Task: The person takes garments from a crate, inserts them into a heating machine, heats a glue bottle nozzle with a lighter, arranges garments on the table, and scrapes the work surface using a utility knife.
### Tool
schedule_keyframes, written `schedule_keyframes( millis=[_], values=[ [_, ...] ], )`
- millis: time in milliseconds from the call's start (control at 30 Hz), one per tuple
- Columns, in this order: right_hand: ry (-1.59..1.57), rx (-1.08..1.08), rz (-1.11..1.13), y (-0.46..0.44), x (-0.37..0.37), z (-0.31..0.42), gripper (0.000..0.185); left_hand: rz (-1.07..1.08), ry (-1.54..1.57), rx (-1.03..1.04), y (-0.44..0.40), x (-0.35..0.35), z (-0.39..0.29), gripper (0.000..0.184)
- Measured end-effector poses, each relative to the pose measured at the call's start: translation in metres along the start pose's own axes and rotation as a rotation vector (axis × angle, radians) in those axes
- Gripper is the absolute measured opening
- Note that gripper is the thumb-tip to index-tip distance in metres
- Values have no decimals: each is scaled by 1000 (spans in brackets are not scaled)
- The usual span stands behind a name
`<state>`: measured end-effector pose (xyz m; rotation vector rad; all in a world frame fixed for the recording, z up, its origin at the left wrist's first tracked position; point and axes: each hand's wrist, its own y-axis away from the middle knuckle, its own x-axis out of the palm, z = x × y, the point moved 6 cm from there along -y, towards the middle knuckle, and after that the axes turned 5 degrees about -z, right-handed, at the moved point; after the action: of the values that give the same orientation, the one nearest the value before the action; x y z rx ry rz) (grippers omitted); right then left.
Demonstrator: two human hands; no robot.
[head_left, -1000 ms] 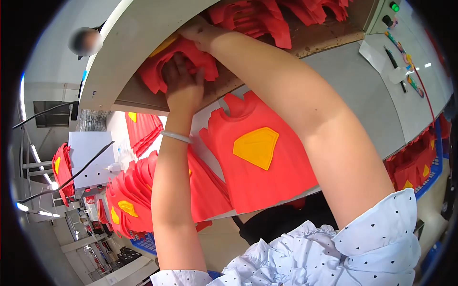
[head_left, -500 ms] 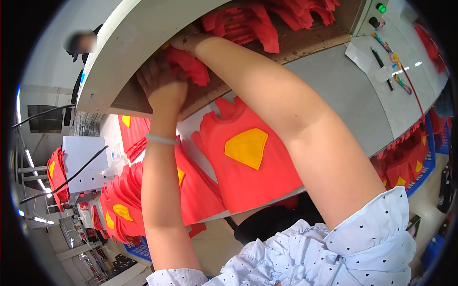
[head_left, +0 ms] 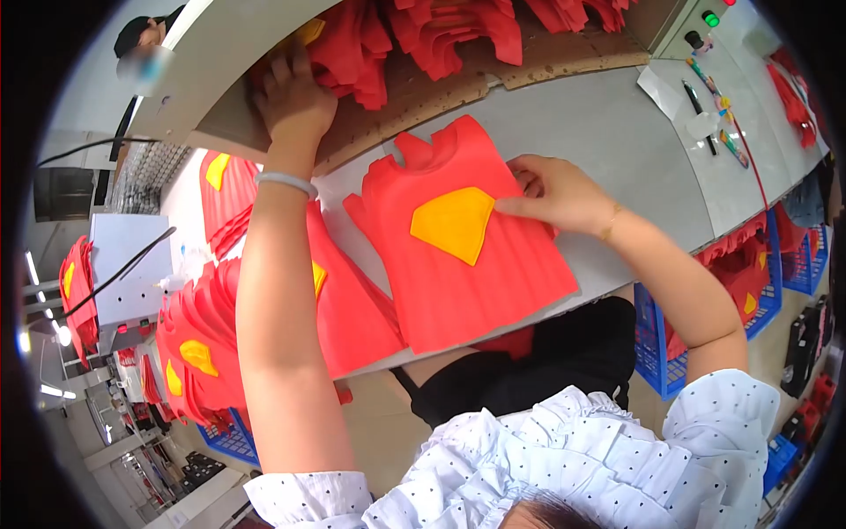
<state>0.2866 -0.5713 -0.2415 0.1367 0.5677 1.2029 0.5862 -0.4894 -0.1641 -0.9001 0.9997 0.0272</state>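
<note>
A stack of red cut pieces with a yellow patch on top lies on the grey table in front of me. At the stack's right edge is my right hand, its thumb and fingers apart, touching the top piece beside the patch. My left hand reaches up into the compartment, fingers spread, against the left side of a red bundle; its fingertips are partly in shadow. A bit of yellow shows above those fingers.
More red bundles fill the compartment. Red stacks with yellow patches lie to the left. Pens and a white paper sit at the right. Blue baskets stand below the table. A person is at upper left.
My right hand has come out of the compartment and down to the stack on the table. My left hand stays inside the compartment. The view has shifted.
</note>
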Motion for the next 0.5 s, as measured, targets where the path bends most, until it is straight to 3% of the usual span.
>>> schedule_keyframes(
  millis=[100, 200, 267, 333, 367, 467, 500],
  values=[
    [92, -173, -38, 6, 19, 1, 49, -25, 97, 40, 3, -14, 4, 62],
    [-61, -345, -60, 12, 10, -8, 54, -53, 411, 309, 37, -65, -26, 58],
    [-107, -336, -17, 22, 4, -9, 55, 132, 564, 110, 77, -94, -42, 54],
    [-191, -295, 64, 36, -1, -11, 56, 635, 621, -385, 114, -81, -39, 51],
    [-190, -293, 59, 37, -1, -14, 56, 636, 625, -381, 118, -81, -41, 51],
    [-19, -254, -141, 17, -4, -14, 60, 1135, 1334, -1091, 162, -57, -49, 52],
    [-23, -264, -154, 17, 2, -8, 60, 1129, 1332, -1074, 165, -55, -51, 52]
  ],
)
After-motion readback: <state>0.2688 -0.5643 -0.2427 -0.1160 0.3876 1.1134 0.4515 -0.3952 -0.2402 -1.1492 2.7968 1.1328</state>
